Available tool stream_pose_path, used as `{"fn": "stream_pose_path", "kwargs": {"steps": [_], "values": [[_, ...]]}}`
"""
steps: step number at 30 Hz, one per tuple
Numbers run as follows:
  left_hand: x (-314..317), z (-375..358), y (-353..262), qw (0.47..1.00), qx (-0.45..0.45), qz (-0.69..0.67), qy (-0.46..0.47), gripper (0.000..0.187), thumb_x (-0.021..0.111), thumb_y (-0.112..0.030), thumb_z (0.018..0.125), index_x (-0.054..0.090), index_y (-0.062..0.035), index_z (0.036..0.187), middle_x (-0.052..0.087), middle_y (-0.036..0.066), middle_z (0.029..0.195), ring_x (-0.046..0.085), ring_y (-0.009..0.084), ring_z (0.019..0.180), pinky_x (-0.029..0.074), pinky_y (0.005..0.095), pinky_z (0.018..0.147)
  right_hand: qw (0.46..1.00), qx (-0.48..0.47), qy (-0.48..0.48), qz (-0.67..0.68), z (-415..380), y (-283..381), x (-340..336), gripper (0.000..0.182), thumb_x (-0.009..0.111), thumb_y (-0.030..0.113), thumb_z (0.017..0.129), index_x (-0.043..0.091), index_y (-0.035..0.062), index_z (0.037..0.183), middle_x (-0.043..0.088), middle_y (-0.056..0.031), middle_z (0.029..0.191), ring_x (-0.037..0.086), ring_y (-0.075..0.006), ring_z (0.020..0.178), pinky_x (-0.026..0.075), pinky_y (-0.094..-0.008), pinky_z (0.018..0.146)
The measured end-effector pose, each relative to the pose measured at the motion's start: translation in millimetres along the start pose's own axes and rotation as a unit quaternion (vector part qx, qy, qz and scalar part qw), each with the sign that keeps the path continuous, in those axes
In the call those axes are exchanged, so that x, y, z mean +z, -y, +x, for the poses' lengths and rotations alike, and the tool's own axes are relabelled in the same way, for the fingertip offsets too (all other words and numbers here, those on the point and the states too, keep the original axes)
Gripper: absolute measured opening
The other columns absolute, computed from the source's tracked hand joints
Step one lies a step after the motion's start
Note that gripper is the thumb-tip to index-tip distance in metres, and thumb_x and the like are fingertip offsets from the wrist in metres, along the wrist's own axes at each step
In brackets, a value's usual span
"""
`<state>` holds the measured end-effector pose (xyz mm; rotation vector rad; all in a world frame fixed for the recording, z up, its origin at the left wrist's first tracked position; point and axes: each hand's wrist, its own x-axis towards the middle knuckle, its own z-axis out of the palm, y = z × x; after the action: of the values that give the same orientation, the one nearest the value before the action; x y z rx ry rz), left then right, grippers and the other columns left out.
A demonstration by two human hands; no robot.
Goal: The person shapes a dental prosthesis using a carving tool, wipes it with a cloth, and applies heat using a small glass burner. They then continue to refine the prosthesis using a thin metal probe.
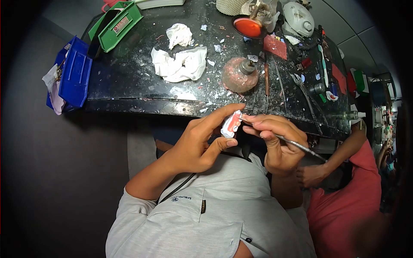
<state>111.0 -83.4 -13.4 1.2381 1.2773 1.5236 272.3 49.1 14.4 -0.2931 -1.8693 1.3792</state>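
Note:
Between the thumb and fingers of my left hand (202,139) is a small white dental model (228,128) with pink wax on it, held in front of the table's edge. My right hand (279,139) is closed round a thin metal carving tool (297,145). The tool's tip is at the pink part of the model, and its far end points down to the right. Just beyond my hands, on the dark table, stands a round glass spirit burner (240,75) with a metal neck.
On the black table (124,73) lie crumpled white tissues (180,64), a red wax sheet (275,46), an orange-red dish (248,27) and several tools. Green (120,28) and blue (75,75) bins stand left. A person in red (352,193) sits at the right.

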Motion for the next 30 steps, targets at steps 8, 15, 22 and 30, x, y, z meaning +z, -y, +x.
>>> {"fn": "stream_pose_path", "kwargs": {"steps": [8, 15, 22, 30], "values": [[-2.2, 2.0, -0.4, 0.999, 0.024, 0.036, 0.001, 0.06, 0.07, -0.003, 0.093, 0.045, 0.0049, 0.147, 0.063, 0.006, 0.105, 0.055, 0.0074, 0.087, 0.048, 0.0231, 0.079, 0.999, -0.025, 0.03, -0.022, -0.8, 0.0, -1.7, 0.013, 0.063, 0.002, 0.098, 0.071, -0.0083, 0.1, 0.074, -0.0216, 0.1, 0.073, -0.0242, 0.092, 0.06, -0.0313, 0.081], [-1.4, 1.3, -0.8, 1.0, 0.013, 0.026, 0.004, 0.061, 0.07, -0.004, 0.093, 0.044, 0.005, 0.148, 0.064, 0.009, 0.112, 0.058, 0.0093, 0.095, 0.049, 0.0245, 0.085, 1.0, -0.012, 0.013, -0.012, 0.5, -0.8, -0.6, 0.012, 0.065, 0.002, 0.096, 0.071, -0.0083, 0.099, 0.074, -0.0206, 0.098, 0.074, -0.025, 0.092, 0.059, -0.0313, 0.081], [-1.8, 1.6, -1.4, 0.999, 0.02, 0.04, 0.002, 0.061, 0.07, 0.0, 0.092, 0.044, 0.0053, 0.148, 0.065, 0.011, 0.115, 0.06, 0.0109, 0.101, 0.05, 0.0256, 0.089, 0.994, -0.066, 0.072, -0.053, 5.3, 1.3, -5.4, 0.012, 0.066, 0.003, 0.096, 0.071, -0.0077, 0.098, 0.074, -0.0203, 0.097, 0.074, -0.0256, 0.092, 0.059, -0.0327, 0.082], [-4.6, 2.7, -3.8, 0.996, 0.023, 0.084, 0.0, 0.061, 0.069, 0.003, 0.09, 0.045, 0.0062, 0.146, 0.067, 0.013, 0.116, 0.062, 0.0107, 0.101, 0.05, 0.025, 0.088, 0.992, -0.068, 0.073, -0.076, 3.0, 0.2, -1.4, 0.011, 0.067, 0.003, 0.096, 0.071, -0.0069, 0.098, 0.074, -0.0199, 0.096, 0.074, -0.0233, 0.088, 0.06, -0.0316, 0.079]]}}
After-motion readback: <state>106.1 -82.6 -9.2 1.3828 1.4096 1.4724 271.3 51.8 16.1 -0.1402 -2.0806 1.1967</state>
